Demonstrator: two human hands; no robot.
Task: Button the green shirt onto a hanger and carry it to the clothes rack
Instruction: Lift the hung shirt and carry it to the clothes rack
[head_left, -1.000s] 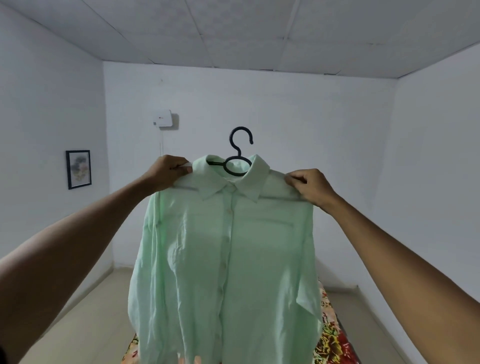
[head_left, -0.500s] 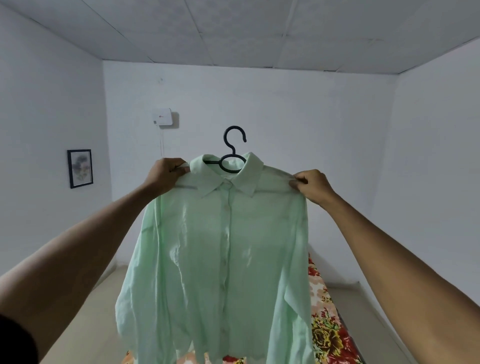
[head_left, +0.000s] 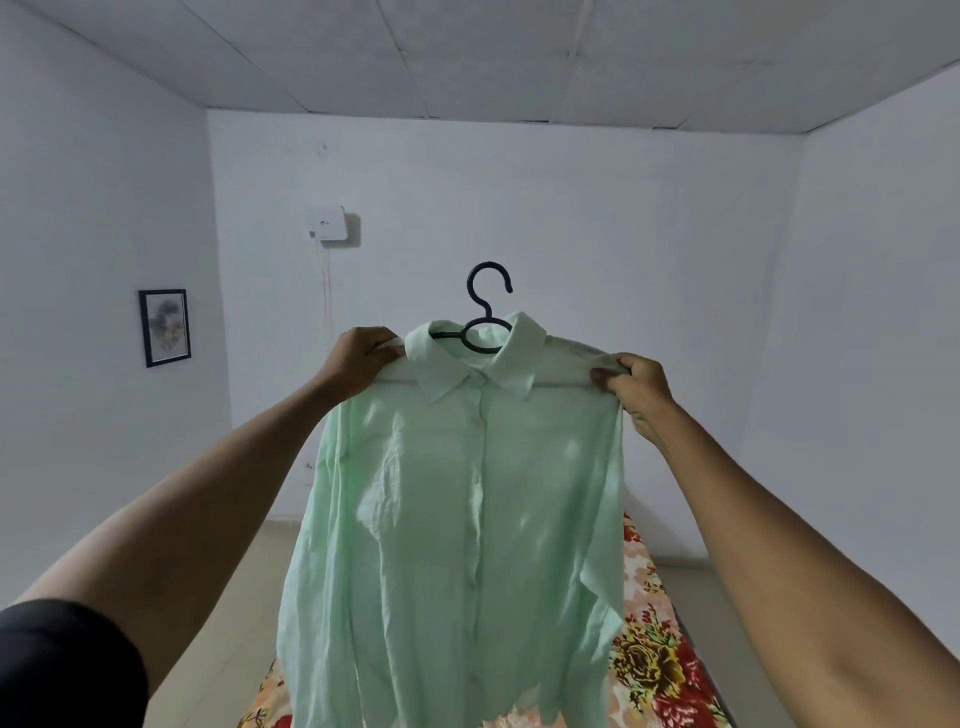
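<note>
Shirt: we held the green shirt (head_left: 467, 519) up in front of us at arm's length, thin and slightly sheer, pale mint, softly creased, its front placket closed by a column of small pale buttons and its pointed collar spread flat.
Hanger: the dark hanger (head_left: 485, 312) sat inside the collar, a slim rounded hook standing upright above it and a loop at its neck; its arms were hidden under the cloth of the shoulders.
Left hand: our left hand (head_left: 363, 358) gripped the shirt's shoulder just beside the collar, fingers curled over the fabric.
Right hand: our right hand (head_left: 636, 387) pinched the other shoulder at its outer end, thumb and fingers bunching the cloth.
Sleeves: both hung loose and limp down the sides of the body.
Surface below: a floral cloth (head_left: 654, 649) in red, yellow and cream showed behind the shirt's lower right edge; we could not tell what it covered.
Room: plain white walls met a panelled ceiling (head_left: 467, 52); a small framed picture (head_left: 164, 327) hung on the left wall, and a white box (head_left: 326, 223) was mounted on the far wall with a thin cord dropping from it.
Floor: pale and smooth.
</note>
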